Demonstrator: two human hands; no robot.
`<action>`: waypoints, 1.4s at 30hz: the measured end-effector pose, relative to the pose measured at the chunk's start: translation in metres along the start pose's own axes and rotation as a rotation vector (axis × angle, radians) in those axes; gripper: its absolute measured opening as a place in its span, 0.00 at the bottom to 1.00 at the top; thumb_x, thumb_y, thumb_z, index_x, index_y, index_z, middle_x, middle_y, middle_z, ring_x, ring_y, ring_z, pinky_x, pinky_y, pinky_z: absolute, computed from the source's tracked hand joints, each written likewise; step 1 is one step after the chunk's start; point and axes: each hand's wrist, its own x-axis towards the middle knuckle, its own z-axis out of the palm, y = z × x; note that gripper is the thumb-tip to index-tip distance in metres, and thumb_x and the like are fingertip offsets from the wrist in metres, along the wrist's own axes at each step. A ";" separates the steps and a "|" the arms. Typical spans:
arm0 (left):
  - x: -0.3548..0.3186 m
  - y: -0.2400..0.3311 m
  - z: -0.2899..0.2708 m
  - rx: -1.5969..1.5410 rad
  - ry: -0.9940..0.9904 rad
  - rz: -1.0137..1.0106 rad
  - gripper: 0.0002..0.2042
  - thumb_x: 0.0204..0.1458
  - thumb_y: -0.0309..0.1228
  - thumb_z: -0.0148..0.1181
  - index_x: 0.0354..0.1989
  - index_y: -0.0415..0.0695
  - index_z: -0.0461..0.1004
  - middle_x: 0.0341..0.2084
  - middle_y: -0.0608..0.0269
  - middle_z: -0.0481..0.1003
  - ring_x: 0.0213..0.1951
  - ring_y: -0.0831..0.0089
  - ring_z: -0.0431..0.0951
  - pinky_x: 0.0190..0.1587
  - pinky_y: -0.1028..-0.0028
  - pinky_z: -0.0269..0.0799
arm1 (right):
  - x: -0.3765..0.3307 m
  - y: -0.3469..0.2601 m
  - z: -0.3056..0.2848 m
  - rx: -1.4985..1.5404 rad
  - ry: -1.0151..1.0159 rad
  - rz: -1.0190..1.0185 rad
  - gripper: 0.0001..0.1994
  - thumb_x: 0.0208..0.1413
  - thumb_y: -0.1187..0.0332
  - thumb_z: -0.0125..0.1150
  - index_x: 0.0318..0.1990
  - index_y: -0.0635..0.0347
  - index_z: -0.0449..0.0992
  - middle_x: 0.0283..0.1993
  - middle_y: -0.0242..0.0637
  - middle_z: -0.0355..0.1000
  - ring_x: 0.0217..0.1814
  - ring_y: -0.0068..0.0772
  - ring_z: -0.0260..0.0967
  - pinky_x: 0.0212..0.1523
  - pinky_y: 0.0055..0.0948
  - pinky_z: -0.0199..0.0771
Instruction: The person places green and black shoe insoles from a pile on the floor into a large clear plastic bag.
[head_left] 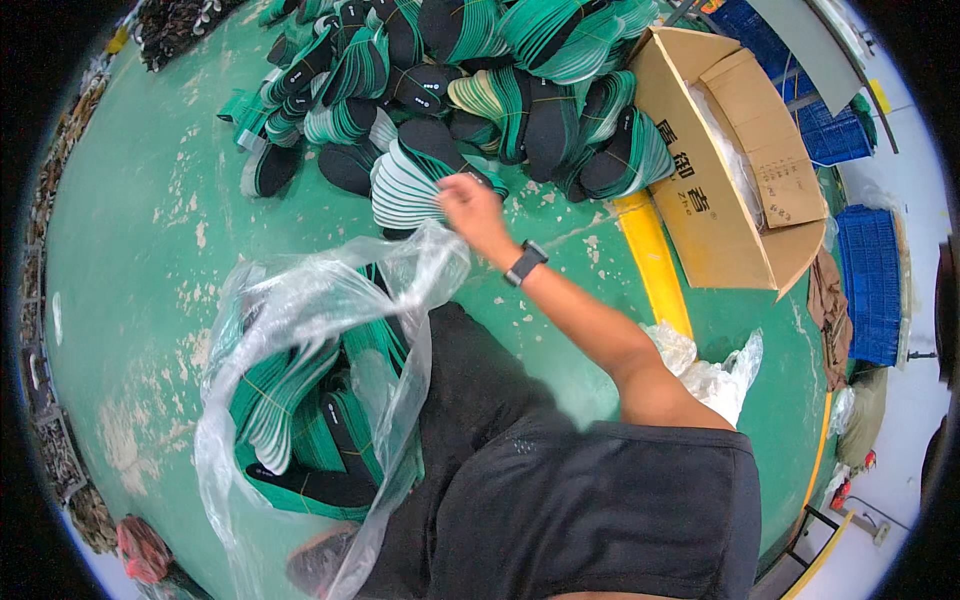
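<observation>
Head view. At upper centre of the frame: a bundle of insoles [400,190], fanned wide, with many thin pale strips showing along the near edge, touched with green, and black on the upper face. Lying on the green floor [150,300], at the lower edge of a heap of similar insoles [545,120], mostly green-edged with black faces, a few yellowish.

Right hand [474,213]: at the right side of the pale bundle, apparently touching, with fingers curled and slightly blurred. Cannot tell whether grasping the strips or merely resting against them. Reaching up and left across the frame from lower right, with elbow bent, bare forearm [590,320] slanting, dark watch [526,262] on the wrist.

Left hand: outside the frame; cannot tell whether holding anything.

At lower left: a clear plastic bag [435,265], loose and crumpled, with its upper corner just below the right hand. Inside: more green and black insoles [370,430], overlapping at different angles. At upper right: an open cardboard box [735,240], tilted in the view, beside a yellow floor stripe [655,260].
</observation>
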 end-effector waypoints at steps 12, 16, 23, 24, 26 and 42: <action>0.026 0.012 -0.031 0.003 -0.022 -0.264 0.24 0.57 0.43 0.36 0.61 0.47 0.51 0.34 0.58 0.67 0.36 0.62 0.63 0.42 0.51 0.54 | 0.030 0.123 0.055 -1.193 -0.337 -0.498 0.34 0.46 0.67 0.52 0.62 0.66 0.52 0.67 0.57 0.46 0.69 0.56 0.42 0.65 0.50 0.44; 0.036 0.008 -0.030 0.135 0.153 -0.199 0.21 0.56 0.43 0.37 0.55 0.48 0.57 0.38 0.56 0.65 0.43 0.58 0.60 0.47 0.43 0.40 | 0.052 0.097 0.058 -1.141 -0.303 -0.383 0.46 0.35 0.62 0.68 0.63 0.67 0.49 0.67 0.58 0.43 0.70 0.57 0.38 0.66 0.50 0.41; 0.047 0.017 -0.082 0.689 0.862 -0.333 0.18 0.53 0.43 0.38 0.45 0.48 0.68 0.47 0.54 0.60 0.56 0.51 0.54 0.57 0.29 0.16 | 0.110 0.112 0.022 -1.141 0.028 -0.013 0.59 0.26 0.45 0.73 0.64 0.69 0.46 0.65 0.63 0.45 0.69 0.62 0.40 0.65 0.50 0.44; 0.044 0.007 -0.066 0.625 0.778 -0.303 0.18 0.53 0.43 0.37 0.47 0.49 0.67 0.47 0.54 0.61 0.55 0.52 0.55 0.56 0.30 0.20 | 0.116 0.115 0.019 -1.171 -0.009 0.075 0.60 0.26 0.42 0.72 0.64 0.69 0.46 0.65 0.64 0.45 0.67 0.62 0.44 0.64 0.49 0.47; 0.040 0.000 -0.046 0.312 0.435 -0.245 0.18 0.54 0.43 0.37 0.49 0.51 0.65 0.48 0.54 0.61 0.53 0.53 0.56 0.54 0.33 0.27 | 0.127 0.116 0.023 -1.241 -0.060 0.184 0.61 0.25 0.40 0.71 0.65 0.68 0.46 0.63 0.62 0.51 0.64 0.60 0.50 0.62 0.48 0.51; 0.039 -0.009 -0.004 -0.172 -0.209 -0.329 0.32 0.60 0.50 0.31 0.66 0.41 0.40 0.42 0.45 0.71 0.26 0.61 0.65 0.26 0.65 0.62 | 0.035 0.021 -0.083 -0.755 -0.070 0.047 0.44 0.28 0.53 0.71 0.53 0.74 0.61 0.50 0.56 0.67 0.54 0.54 0.63 0.52 0.44 0.64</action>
